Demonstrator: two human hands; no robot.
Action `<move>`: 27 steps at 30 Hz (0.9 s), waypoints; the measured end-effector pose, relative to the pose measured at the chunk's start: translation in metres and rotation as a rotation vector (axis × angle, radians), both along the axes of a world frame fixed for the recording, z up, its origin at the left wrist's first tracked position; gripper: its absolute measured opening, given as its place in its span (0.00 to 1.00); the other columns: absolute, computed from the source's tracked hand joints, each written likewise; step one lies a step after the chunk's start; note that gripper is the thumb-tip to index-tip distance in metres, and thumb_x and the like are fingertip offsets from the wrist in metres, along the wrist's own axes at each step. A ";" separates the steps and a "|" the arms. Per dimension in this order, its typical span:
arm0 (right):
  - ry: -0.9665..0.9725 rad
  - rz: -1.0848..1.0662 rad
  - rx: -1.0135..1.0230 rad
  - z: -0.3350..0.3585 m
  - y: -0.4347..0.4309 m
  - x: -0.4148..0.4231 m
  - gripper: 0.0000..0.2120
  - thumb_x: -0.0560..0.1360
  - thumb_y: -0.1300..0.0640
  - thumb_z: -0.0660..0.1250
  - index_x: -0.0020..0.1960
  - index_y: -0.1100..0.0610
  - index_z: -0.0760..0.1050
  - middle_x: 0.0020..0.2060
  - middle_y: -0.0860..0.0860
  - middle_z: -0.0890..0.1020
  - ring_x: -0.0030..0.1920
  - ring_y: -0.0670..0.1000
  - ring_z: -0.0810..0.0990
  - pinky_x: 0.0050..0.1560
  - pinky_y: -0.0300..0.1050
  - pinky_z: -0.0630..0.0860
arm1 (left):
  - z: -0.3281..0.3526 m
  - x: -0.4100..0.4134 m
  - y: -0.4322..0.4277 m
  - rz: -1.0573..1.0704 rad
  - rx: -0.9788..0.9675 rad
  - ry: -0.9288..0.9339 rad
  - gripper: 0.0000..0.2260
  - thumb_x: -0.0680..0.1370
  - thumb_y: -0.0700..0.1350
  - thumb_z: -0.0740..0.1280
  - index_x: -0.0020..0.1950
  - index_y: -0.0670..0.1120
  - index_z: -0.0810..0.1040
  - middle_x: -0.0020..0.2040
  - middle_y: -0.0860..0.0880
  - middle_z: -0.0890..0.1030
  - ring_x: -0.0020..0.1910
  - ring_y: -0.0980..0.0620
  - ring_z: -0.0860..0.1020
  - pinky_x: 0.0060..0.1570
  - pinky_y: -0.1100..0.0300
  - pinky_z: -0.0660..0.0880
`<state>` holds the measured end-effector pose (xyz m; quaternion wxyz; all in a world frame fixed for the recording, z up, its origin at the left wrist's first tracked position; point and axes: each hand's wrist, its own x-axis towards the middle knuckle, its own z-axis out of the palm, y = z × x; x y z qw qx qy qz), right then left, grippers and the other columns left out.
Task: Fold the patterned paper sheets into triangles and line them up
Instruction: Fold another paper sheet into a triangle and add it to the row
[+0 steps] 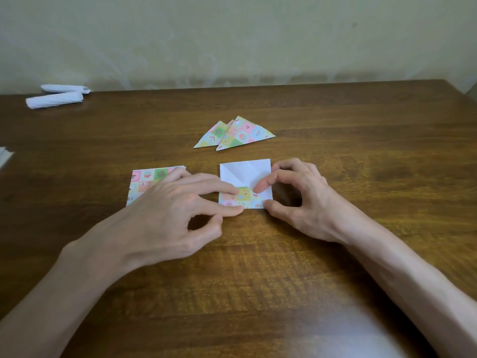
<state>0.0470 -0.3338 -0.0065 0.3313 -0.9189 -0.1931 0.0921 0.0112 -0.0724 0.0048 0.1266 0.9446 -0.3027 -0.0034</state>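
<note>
A square paper sheet (245, 174) lies white side up in the middle of the wooden table (284, 280), its near left corner folded over to show the pattern. My left hand (167, 210) presses that folded flap with straight index and middle fingers. My right hand (296, 200) touches the sheet near its right edge with index fingertip and thumb. Two folded patterned triangles (240, 134) lie overlapping farther back. A stack of flat patterned sheets (144, 182) sits to the left, partly under my left hand.
Two white rolled paper bundles (55, 98) lie at the far left by the wall. A bit of white paper (4, 156) shows at the left edge. The table's far edge meets a pale wall.
</note>
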 end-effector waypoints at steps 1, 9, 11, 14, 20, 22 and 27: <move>0.002 0.000 0.002 0.000 0.000 0.000 0.12 0.76 0.51 0.74 0.56 0.37 0.80 0.63 0.38 0.71 0.68 0.41 0.62 0.64 0.41 0.56 | 0.000 0.001 0.001 0.004 -0.002 0.005 0.18 0.80 0.57 0.56 0.65 0.68 0.80 0.72 0.68 0.72 0.73 0.67 0.65 0.71 0.60 0.57; -0.001 0.011 0.017 -0.002 -0.001 0.001 0.13 0.76 0.51 0.73 0.56 0.36 0.79 0.62 0.38 0.71 0.67 0.41 0.62 0.68 0.45 0.59 | 0.004 0.003 0.011 0.017 -0.031 0.020 0.18 0.80 0.56 0.56 0.60 0.67 0.83 0.69 0.67 0.74 0.71 0.67 0.66 0.66 0.63 0.58; 0.002 0.010 0.019 -0.002 -0.001 0.001 0.12 0.76 0.50 0.73 0.56 0.36 0.79 0.62 0.37 0.70 0.67 0.41 0.62 0.70 0.46 0.59 | 0.006 0.004 0.016 0.032 -0.048 0.032 0.19 0.80 0.56 0.54 0.58 0.68 0.84 0.69 0.67 0.74 0.70 0.68 0.66 0.64 0.65 0.58; 0.006 0.010 0.015 -0.002 -0.002 0.001 0.12 0.76 0.50 0.73 0.56 0.35 0.79 0.63 0.37 0.70 0.68 0.41 0.62 0.71 0.47 0.59 | 0.008 0.007 0.022 0.062 -0.034 0.054 0.19 0.80 0.56 0.53 0.54 0.69 0.84 0.69 0.67 0.73 0.67 0.61 0.71 0.61 0.51 0.66; -0.003 0.006 0.010 -0.003 -0.002 0.001 0.12 0.76 0.50 0.73 0.56 0.36 0.80 0.63 0.38 0.70 0.68 0.41 0.62 0.70 0.46 0.58 | 0.006 0.007 0.024 0.038 -0.002 -0.001 0.19 0.81 0.58 0.53 0.52 0.69 0.85 0.68 0.67 0.74 0.66 0.59 0.73 0.57 0.47 0.70; -0.011 0.011 0.010 -0.004 -0.003 0.001 0.11 0.76 0.50 0.73 0.56 0.36 0.80 0.63 0.38 0.70 0.68 0.41 0.62 0.70 0.46 0.59 | 0.006 0.007 0.023 0.033 -0.019 -0.040 0.18 0.80 0.57 0.55 0.54 0.67 0.85 0.67 0.66 0.76 0.65 0.59 0.74 0.58 0.47 0.70; -0.057 -0.047 0.089 -0.007 -0.003 0.001 0.11 0.75 0.49 0.75 0.57 0.39 0.83 0.61 0.38 0.75 0.67 0.41 0.66 0.73 0.49 0.63 | -0.004 0.001 0.003 -0.034 -0.051 -0.181 0.16 0.78 0.52 0.66 0.64 0.57 0.84 0.61 0.60 0.81 0.62 0.59 0.77 0.58 0.51 0.72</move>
